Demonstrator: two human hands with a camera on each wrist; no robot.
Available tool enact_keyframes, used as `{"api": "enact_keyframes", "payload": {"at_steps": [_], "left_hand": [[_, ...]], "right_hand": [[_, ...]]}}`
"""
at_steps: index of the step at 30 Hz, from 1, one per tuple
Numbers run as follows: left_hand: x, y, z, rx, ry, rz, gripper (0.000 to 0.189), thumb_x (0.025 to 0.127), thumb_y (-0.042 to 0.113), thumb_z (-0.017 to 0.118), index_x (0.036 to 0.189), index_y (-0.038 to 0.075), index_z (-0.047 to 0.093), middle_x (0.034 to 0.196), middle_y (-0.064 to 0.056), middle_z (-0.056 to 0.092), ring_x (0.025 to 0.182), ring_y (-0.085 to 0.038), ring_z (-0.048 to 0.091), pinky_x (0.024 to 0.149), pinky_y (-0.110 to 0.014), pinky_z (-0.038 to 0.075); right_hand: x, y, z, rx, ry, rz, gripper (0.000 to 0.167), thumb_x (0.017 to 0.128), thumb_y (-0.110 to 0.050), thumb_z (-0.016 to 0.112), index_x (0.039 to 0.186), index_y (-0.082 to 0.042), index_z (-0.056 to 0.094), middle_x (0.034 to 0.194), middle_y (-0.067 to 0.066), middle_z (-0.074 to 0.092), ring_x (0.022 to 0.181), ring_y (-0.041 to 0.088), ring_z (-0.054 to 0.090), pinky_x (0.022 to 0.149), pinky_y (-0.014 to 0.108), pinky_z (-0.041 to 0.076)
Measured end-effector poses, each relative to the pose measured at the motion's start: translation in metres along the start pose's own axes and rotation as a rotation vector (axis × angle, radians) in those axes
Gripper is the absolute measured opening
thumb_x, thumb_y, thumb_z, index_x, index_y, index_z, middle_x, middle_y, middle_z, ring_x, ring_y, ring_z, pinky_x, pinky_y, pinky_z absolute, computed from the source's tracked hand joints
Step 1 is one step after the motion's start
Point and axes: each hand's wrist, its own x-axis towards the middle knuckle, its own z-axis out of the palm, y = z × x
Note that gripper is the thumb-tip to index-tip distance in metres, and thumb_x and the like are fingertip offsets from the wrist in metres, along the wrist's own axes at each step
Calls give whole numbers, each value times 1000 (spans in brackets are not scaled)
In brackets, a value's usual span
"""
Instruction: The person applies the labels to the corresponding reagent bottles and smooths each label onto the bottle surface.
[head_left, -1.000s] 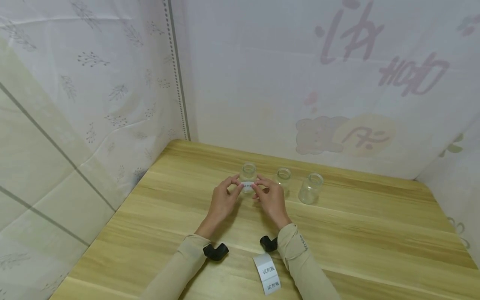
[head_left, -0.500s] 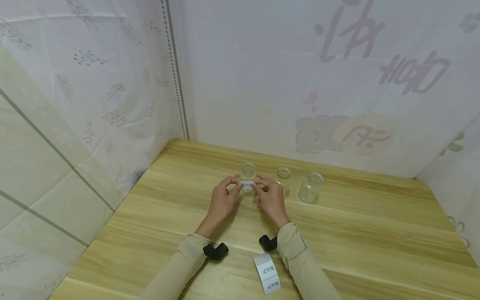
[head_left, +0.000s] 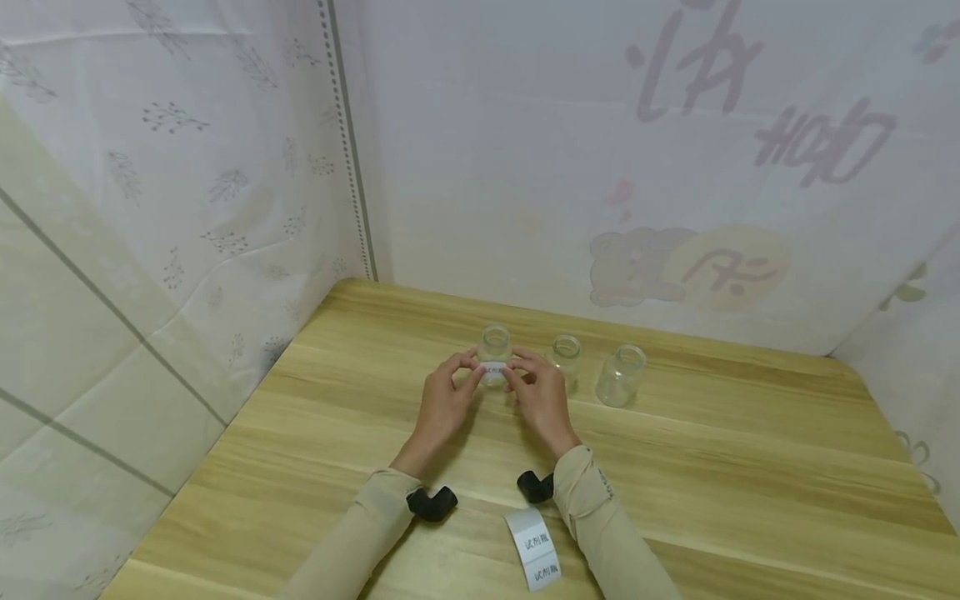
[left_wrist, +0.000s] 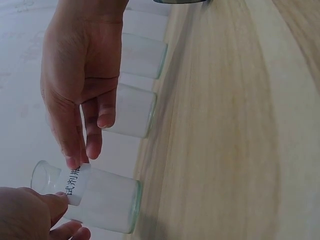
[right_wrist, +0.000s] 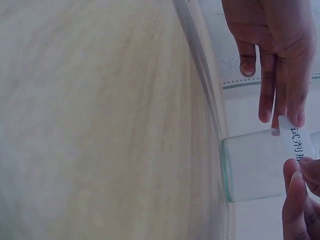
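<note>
Hardly anything has moved since a second ago beyond a slight drift of the whole head view: both hands keep to the same jar and label. With 12 o'clock taken as the far edge of the table (head_left: pixel 712 483), the left hand (head_left: pixel 448 402) pinches the 9 o'clock end of the label (head_left: pixel 492 368) and the right hand (head_left: pixel 543 402) pinches its 3 o'clock end, thumbs on the near face, other fingers reaching round the sides of the jar (head_left: pixel 495 345). That jar is upright, mouth up, the label with its dark characters across its near side; whether its foot bears on the table cannot be told. At 3 o'clock from it stands a second jar (head_left: pixel 567 352), and the right hand comes in between, covering part of it; whether they touch is unclear. Farther out at 3 o'clock, a third jar (head_left: pixel 619 381) stands in plain sight. Toward 6 o'clock, a strip (head_left: pixel 534 550) with two more labels lies slantwise, just beside the right sleeve (head_left: pixel 606 521). One black elbow (head_left: pixel 432 505) sits by the cuff of the left sleeve (head_left: pixel 360 525) at 7 o'clock, another black elbow (head_left: pixel 536 487) by the right cuff at 5 o'clock. Pale printed cloth (head_left: pixel 487 150) hangs beyond the table at 12 o'clock
</note>
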Motion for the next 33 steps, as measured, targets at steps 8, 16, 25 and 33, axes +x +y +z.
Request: {"api": "enact_keyframes", "payload": {"at_steps": [8,16,25,33], "left_hand": [[1,0,1,-6,4,8,12,102,16,69,97,6,65,137,-15,65,136,-40,53,114,-59,37],[2,0,3,3,3,-5,12,102,16,69,96,6,65,137,-16,66,135,-41,54,114,-59,36],[3,-1,4,34,2,-3,12,102,17,68,97,7,64,138,-14,66,134,-39,55,112,-60,39],[1,-1,5,63,8,-7,11,102,17,67,98,9,63,139,-12,65,86,-29,61,69,-33,46]], "right_hand": [[1,0,0,-13,2,-10,13,97,-4,73,103,6,77,137,17,64,76,38,74,50,22,53],[0,1,0,-62,11,-45,10,97,-4,72,98,4,77,135,19,65,71,28,73,53,22,50],[0,2,1,-98,19,-56,9,96,-6,73,95,2,78,134,17,66,68,22,72,58,22,53],[0,1,1,-92,23,-52,8,95,-5,75,96,3,78,133,16,66,67,21,72,57,22,52]]}}
